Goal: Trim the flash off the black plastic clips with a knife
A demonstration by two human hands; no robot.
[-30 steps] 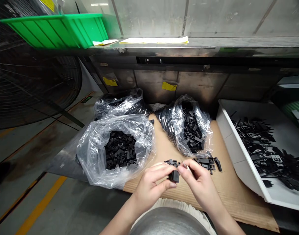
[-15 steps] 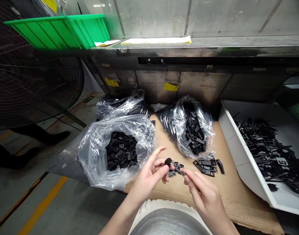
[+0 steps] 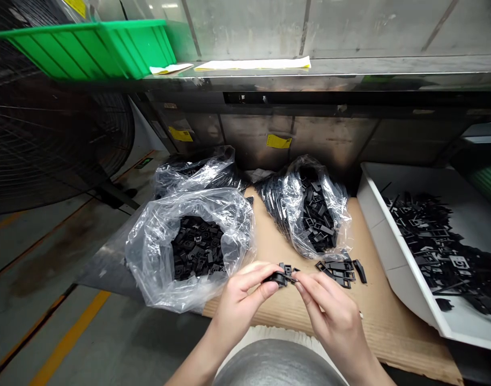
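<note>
Between thumb and fingers, my left hand [image 3: 249, 292] pinches a small black plastic part [image 3: 276, 277] with a rounded edge. My right hand [image 3: 329, 305] is closed in a pinch at a thin dark piece [image 3: 291, 279], which meets the left hand's part; its exact shape is too small to tell. Just behind the fingertips, a few small black parts [image 3: 286, 267] lie on the cardboard [image 3: 374, 316], partly hidden. To the right of them is a loose group of black rectangular plastic pieces [image 3: 342, 273].
An open clear bag [image 3: 149, 268] of black parts stands at left, another bag [image 3: 265, 198] behind centre. A white bin [image 3: 394, 246] with black pieces and sprues is at right. A green crate [image 3: 88, 51] sits on the metal shelf [image 3: 342, 80]. A large fan [image 3: 48, 150] stands far left.
The left fingers, raised and spread before, have closed round the rounded part. Both hands' pieces are now together. The dark legs at far left have gone from view.
</note>
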